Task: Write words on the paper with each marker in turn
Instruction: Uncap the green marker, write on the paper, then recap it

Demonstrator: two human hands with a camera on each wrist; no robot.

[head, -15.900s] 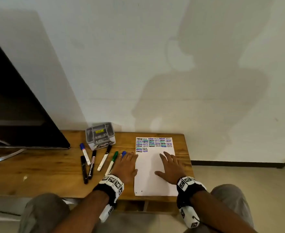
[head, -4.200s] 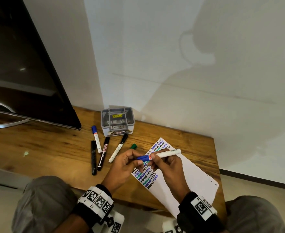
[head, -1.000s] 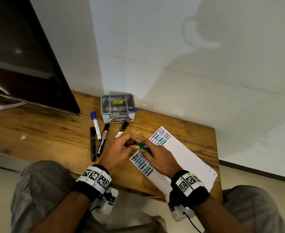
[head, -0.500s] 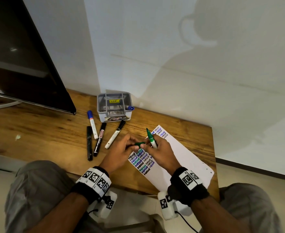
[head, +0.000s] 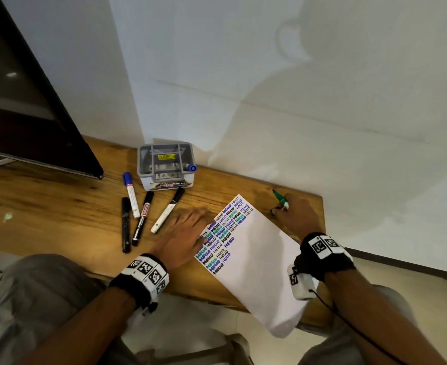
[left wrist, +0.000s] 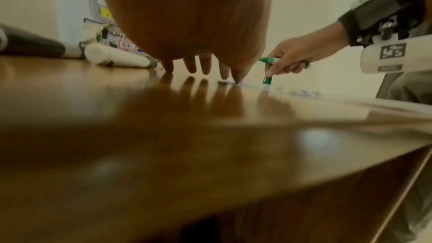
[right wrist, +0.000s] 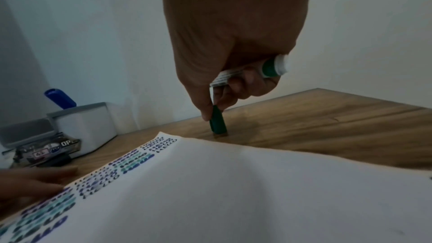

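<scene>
Paper (head: pixel 256 259) hangs over the near edge of the wood table (head: pixel 59 212). L hand (head: pixel 182 238) lies flat, fingers straight, on its left edge. R hand (head: pixel 297 216) grips green marker (head: pixel 280 198) & pinches its cap (right wrist: pixel 217 122), upright on bare wood past the paper. Marker body mostly hidden.

Head high; wrists low, tabletop-level.

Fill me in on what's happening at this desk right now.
A person is writing words on a sheet of paper with markers in turn. The right hand holds an uncapped green marker and is standing its green cap upright on the wooden desk beside the sheet. The left hand lies flat, fingers on the paper's edge. Four capped markers lie to the left, near a grey box.
</scene>
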